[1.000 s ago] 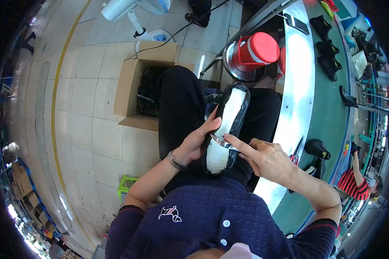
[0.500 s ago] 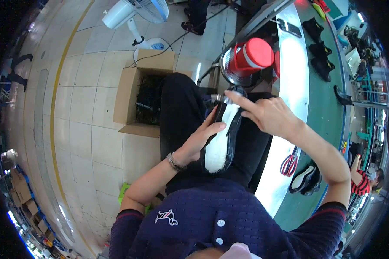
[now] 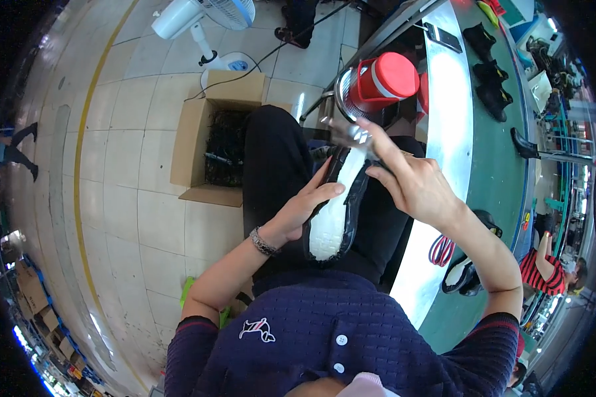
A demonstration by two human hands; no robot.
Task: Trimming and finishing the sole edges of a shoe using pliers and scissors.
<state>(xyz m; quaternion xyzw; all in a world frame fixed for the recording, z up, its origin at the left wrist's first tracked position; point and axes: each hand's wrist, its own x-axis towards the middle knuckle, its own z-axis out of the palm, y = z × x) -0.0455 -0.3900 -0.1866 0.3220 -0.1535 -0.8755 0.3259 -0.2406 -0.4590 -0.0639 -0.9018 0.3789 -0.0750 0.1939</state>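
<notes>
A black shoe (image 3: 329,228) lies bottom up over my lap, its white underside facing me and its long axis pointing away from me. My left hand (image 3: 309,206) is closed round the shoe's left side, thumb pressed on the white underside. At the far end, my right hand (image 3: 414,182) is closed on a shiny metal tool (image 3: 351,134), with the index finger stretched along it. Motion smears the tool, so its exact kind does not show. It is over or against the narrow end of the shoe; whether they touch I cannot tell.
An open cardboard box (image 3: 191,142) with dark contents stands left of my legs, a white fan (image 3: 208,40) beyond it. Right are a red jug (image 3: 394,76), a metal ledge (image 3: 447,132) with red-handled scissors (image 3: 442,251) and a phone (image 3: 444,38), and a green belt (image 3: 490,155) carrying black shoes.
My right hand and the metal tool have shifted slightly outward and up from the shoe's end. My left hand keeps its grip on the shoe. On the belt, shoes have shifted beside my right forearm.
</notes>
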